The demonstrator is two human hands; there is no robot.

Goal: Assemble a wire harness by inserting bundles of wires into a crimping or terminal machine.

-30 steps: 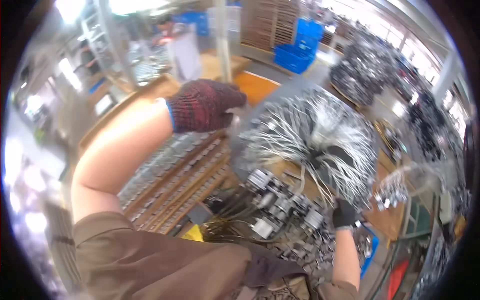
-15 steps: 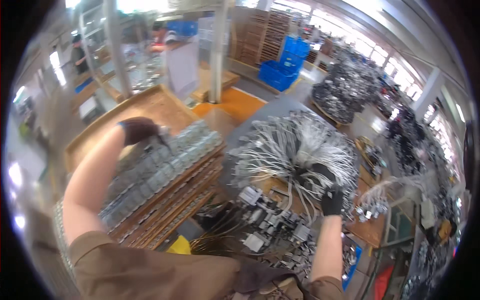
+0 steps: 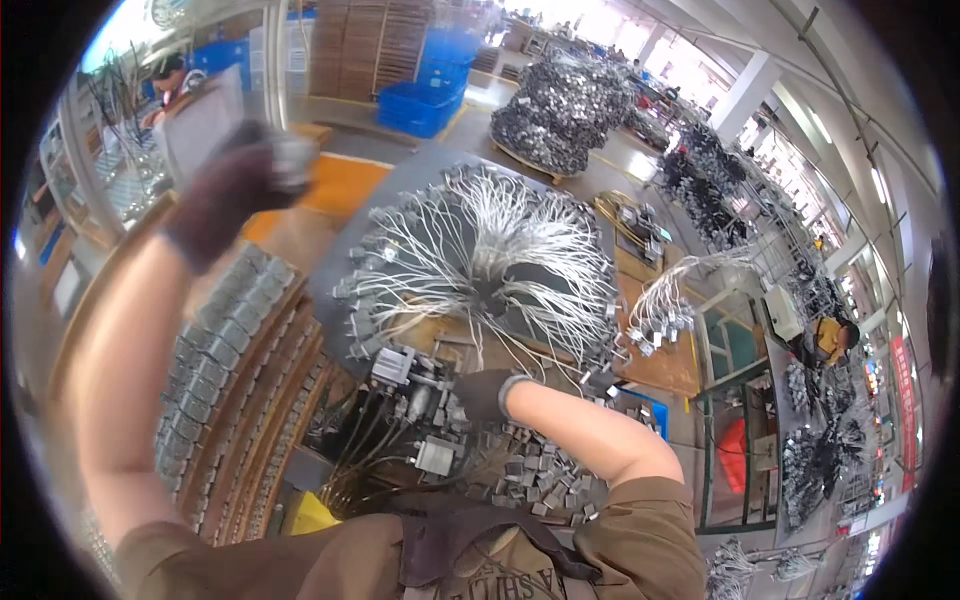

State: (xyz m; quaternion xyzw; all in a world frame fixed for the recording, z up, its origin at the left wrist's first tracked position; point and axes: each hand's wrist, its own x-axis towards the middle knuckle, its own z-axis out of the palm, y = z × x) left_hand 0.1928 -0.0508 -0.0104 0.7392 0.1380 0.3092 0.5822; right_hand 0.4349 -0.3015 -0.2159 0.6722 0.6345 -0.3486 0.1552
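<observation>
My left hand (image 3: 228,192), in a dark glove, is raised above the far end of the stacked trays. It is closed on a small grey metal part (image 3: 292,162), blurred by motion. Rows of similar grey metal housings (image 3: 215,320) fill the top tray below. My right hand (image 3: 485,396), gloved too, is beside a metal fixture (image 3: 432,455) and a block-like silver piece (image 3: 395,366); its fingers are too hidden to read. Just beyond it, white cables (image 3: 490,240) fan out in a ring on a dark round table (image 3: 345,215), grey parts at their outer ends.
Loose metal pieces (image 3: 545,480) lie heaped in front of my body, near a yellow object (image 3: 315,512). A wooden board (image 3: 655,355) with another cable bunch (image 3: 665,300) stands to the right. Blue crates (image 3: 420,108) and a large parts pile (image 3: 555,115) are behind. Another person (image 3: 168,85) is at far left.
My left hand has lifted off the tray rows, carrying a grey metal part. My right hand has left the white cables and come nearer, to the fixture. The view has turned right.
</observation>
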